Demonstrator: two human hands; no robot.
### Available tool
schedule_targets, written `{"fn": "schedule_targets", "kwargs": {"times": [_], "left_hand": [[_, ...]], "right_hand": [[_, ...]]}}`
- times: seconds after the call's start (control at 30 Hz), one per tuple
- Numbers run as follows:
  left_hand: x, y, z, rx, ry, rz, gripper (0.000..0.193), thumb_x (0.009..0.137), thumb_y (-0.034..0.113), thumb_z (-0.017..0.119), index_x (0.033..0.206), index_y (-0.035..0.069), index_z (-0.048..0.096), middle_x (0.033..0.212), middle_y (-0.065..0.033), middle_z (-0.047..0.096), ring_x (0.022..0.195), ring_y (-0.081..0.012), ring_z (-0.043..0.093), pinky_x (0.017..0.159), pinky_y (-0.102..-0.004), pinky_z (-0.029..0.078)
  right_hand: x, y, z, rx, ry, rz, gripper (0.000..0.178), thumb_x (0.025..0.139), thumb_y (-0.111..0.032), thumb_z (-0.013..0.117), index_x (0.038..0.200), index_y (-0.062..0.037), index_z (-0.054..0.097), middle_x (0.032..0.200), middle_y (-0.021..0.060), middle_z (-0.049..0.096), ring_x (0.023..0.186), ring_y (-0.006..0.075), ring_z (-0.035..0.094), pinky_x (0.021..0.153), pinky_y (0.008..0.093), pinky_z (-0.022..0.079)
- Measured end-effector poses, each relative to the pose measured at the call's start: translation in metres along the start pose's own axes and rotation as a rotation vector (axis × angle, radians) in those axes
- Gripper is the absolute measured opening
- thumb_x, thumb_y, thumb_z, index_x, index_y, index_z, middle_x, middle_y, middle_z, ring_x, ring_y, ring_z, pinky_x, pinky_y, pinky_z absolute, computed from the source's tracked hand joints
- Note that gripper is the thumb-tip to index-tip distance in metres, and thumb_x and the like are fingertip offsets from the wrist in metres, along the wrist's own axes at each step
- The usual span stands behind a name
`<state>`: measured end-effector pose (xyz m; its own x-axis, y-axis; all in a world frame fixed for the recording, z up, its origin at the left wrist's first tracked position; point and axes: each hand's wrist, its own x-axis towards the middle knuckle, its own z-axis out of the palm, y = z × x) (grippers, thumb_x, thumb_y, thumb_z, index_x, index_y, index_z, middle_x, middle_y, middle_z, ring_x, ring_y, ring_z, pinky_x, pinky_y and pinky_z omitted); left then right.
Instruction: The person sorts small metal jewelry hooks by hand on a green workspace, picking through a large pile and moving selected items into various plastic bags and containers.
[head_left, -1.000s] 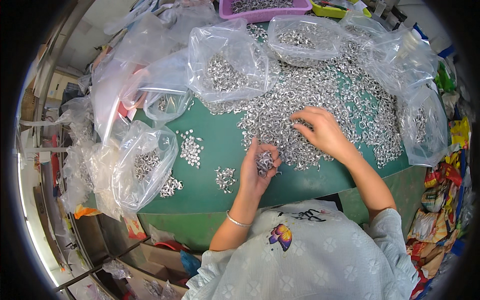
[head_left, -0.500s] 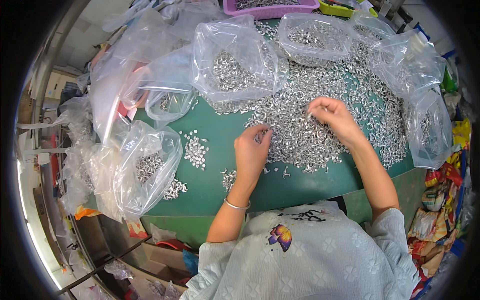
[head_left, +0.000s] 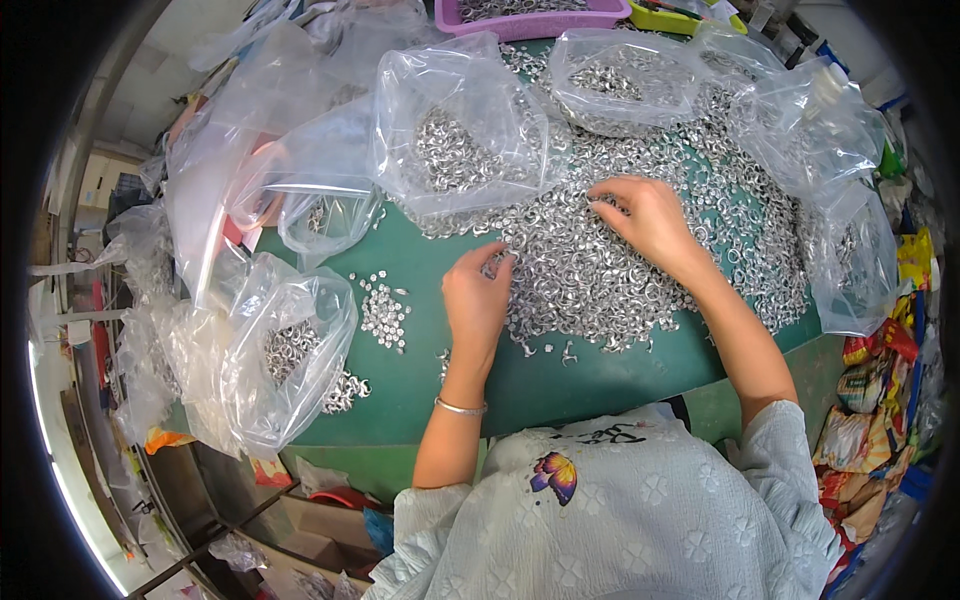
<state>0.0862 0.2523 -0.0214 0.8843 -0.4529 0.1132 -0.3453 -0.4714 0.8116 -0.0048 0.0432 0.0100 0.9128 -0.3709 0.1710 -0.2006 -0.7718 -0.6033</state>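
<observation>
A broad heap of small silver hook- and ring-shaped metal pieces (head_left: pixel 590 285) is spread over the green tabletop (head_left: pixel 540 400). My left hand (head_left: pixel 477 293) is at the heap's left edge, its thumb and forefinger curled together; whatever is between them is too small to name. Over the upper middle of the pile, my right hand (head_left: pixel 648 222) has its fingers bent and thumb drawn in, and what it pinches cannot be made out. A small group of pale, roundish pieces (head_left: pixel 384 318) lies apart, left of my left hand.
Clear plastic bags holding metal pieces stand around the heap: one at the back (head_left: pixel 455 130), one at the left (head_left: pixel 290 350), one at the right (head_left: pixel 850 260). A purple basket (head_left: pixel 530 24) and a yellow-green tray (head_left: pixel 665 20) sit at the far edge. Coloured packets (head_left: pixel 855 435) are stacked at right.
Both hands have moved a little to the left, the right one also slightly farther back over the pile. The whole view has shifted slightly as well.
</observation>
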Motion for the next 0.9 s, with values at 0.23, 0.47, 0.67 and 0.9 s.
{"fn": "schedule_targets", "kwargs": {"times": [0.23, 0.47, 0.67, 0.9], "left_hand": [[0.008, -0.002, -0.001, 0.084, -0.124, 0.103, 0.016, 0.073, 0.010, 0.068, 0.086, 0.001, 0.068, 0.077, -0.0140, 0.065, 0.063, -0.0259, 0.061, 0.060, -0.0328, 0.047], [0.006, -0.016, -0.002, -0.249, -0.032, -0.045, 0.015, 0.076, 0.008, 0.065, 0.088, 0.001, 0.068, 0.074, -0.0151, 0.065, 0.060, -0.0256, 0.060, 0.061, -0.0306, 0.048], [-0.004, -0.004, -0.008, 0.038, -0.110, 0.031, 0.017, 0.077, 0.010, 0.065, 0.092, 0.005, 0.068, 0.077, -0.0141, 0.066, 0.065, -0.0295, 0.062, 0.062, -0.0338, 0.049], [-0.004, -0.002, -0.006, 0.027, -0.127, -0.005, 0.010, 0.079, 0.011, 0.062, 0.084, 0.003, 0.064, 0.079, -0.0112, 0.065, 0.063, -0.0245, 0.061, 0.060, -0.0344, 0.048]], "right_hand": [[0.010, -0.002, 0.012, -0.422, -0.132, -0.109, 0.012, 0.074, -0.013, 0.064, 0.085, -0.0108, 0.069, 0.083, 0.0087, 0.065, 0.075, 0.0291, 0.064, 0.063, 0.0413, 0.050], [0.018, -0.026, 0.021, -0.078, -0.186, -0.253, 0.013, 0.076, -0.016, 0.064, 0.087, -0.0123, 0.069, 0.085, 0.0084, 0.065, 0.077, 0.0280, 0.063, 0.065, 0.0400, 0.049], [0.031, -0.027, 0.038, -0.143, -0.223, -0.349, 0.006, 0.073, -0.014, 0.063, 0.076, -0.0083, 0.064, 0.078, 0.0077, 0.064, 0.074, 0.0290, 0.062, 0.062, 0.0412, 0.048], [0.024, 0.002, 0.007, 1.235, -0.424, 0.367, 0.021, 0.084, -0.011, 0.049, 0.102, -0.0020, 0.056, 0.080, 0.0085, 0.059, 0.053, 0.0132, 0.051, 0.044, 0.0225, 0.039]]}}
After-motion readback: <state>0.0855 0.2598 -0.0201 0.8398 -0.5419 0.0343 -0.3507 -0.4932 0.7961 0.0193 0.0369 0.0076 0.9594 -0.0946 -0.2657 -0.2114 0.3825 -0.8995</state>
